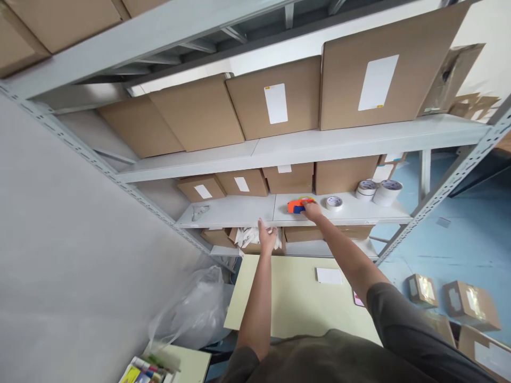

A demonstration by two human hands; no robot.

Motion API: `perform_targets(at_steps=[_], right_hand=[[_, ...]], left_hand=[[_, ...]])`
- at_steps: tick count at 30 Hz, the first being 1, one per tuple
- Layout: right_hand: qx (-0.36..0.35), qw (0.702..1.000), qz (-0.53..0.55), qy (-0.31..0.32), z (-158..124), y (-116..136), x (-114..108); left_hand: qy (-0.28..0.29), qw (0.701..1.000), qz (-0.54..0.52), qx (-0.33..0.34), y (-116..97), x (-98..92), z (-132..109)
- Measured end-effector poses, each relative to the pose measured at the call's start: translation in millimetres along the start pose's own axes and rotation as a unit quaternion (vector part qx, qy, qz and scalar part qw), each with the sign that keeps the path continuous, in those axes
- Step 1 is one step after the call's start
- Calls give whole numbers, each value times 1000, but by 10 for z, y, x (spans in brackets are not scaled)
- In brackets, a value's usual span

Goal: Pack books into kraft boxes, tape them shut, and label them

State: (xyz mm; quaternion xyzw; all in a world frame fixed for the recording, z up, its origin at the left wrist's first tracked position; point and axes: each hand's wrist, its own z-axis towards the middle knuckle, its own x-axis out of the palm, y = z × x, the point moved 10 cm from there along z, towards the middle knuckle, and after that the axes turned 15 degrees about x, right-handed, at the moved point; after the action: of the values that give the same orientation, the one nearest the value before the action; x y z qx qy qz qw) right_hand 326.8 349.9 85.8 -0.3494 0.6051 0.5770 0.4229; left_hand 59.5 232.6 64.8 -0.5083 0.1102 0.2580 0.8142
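On the middle shelf (239,208), my right hand (311,210) has its fingers closed on an orange and blue tape dispenser (296,206). A yellowish roll shows just behind the dispenser. To the right of that hand lies a white roll of tape (334,202). My left hand (267,237) is stretched forward, thumb and fingers apart, holding nothing. It is in front of a low cardboard box filled with white paper strips (249,236); whether it touches the box or the shelf edge, I cannot tell.
Stacked white tape rolls (387,192) stand at the shelf's right end. Cardboard boxes (275,98) line the shelves. A pale yellow table (297,292) carries a white card stack (329,275). A clear plastic bag (195,308) is at left; parcels (471,306) are at lower right.
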Motion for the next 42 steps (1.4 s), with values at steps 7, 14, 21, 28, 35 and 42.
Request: perform_targets(at_steps=[7, 14, 21, 28, 35, 42], right_hand=[[38, 997, 58, -36, 27, -208, 82], [-25, 981, 146, -129, -603, -67, -28], [-78, 965, 224, -111, -1957, -232, 522], [-63, 965, 253, 13, -2633, -383, 1243], [-152, 953, 243, 98, -2859, 361, 1667], [-280, 914, 215, 200, -3590, 1984, 2215]], left_hand=[[-56, 997, -9, -52, 68, -389, -268], [-35, 999, 18, -12, -139, -706, -547], [68, 991, 85, 76, -267, -654, -1037], [120, 987, 103, 7, 143, -418, -1710], [79, 986, 133, -68, 486, -1020, -2416], [-43, 975, 166, -138, 768, -2508, -3293]])
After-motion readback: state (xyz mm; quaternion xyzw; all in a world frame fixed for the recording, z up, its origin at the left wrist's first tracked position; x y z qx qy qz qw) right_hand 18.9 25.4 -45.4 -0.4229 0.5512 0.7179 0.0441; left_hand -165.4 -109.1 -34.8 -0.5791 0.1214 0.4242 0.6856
